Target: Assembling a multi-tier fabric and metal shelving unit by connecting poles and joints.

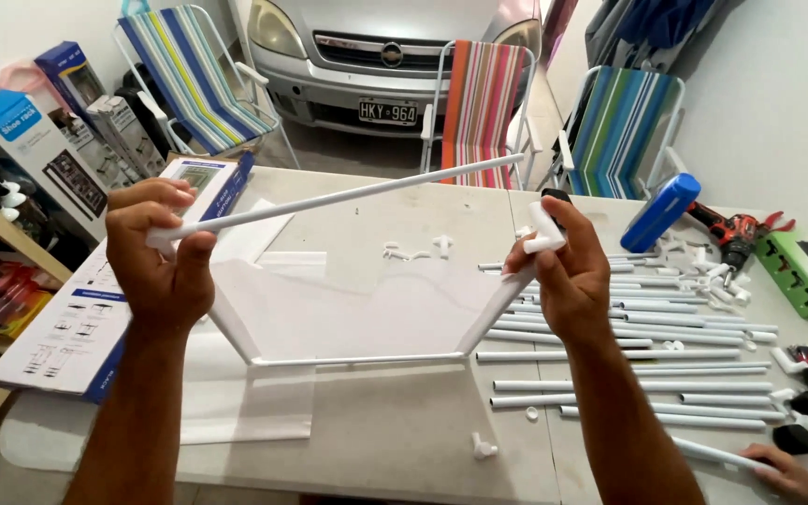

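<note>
Left hand (pixel 159 257) clenched on a white corner joint at the near end of a long white tube (pixel 348 194). Tube's long axis slanting up and rightward, far end free, above and just left of the right hand (pixel 563 271), not touching it. Right hand's fingers (pixel 542 245) pinching another white joint (pixel 546 232) atop the frame's right side tube (pixel 490 313). Frame (pixel 357 358) held above the worktop (pixel 404 430), bottom bar level, side tubes splaying upward to each hand. Free tube end nearer the right hand than the left; joint's open socket direction not clear. Loose tubes (pixel 628 360) lying in rows on the worktop to the right. Another person's hand (pixel 787 472) at the lower right corner, on a tube.
</note>
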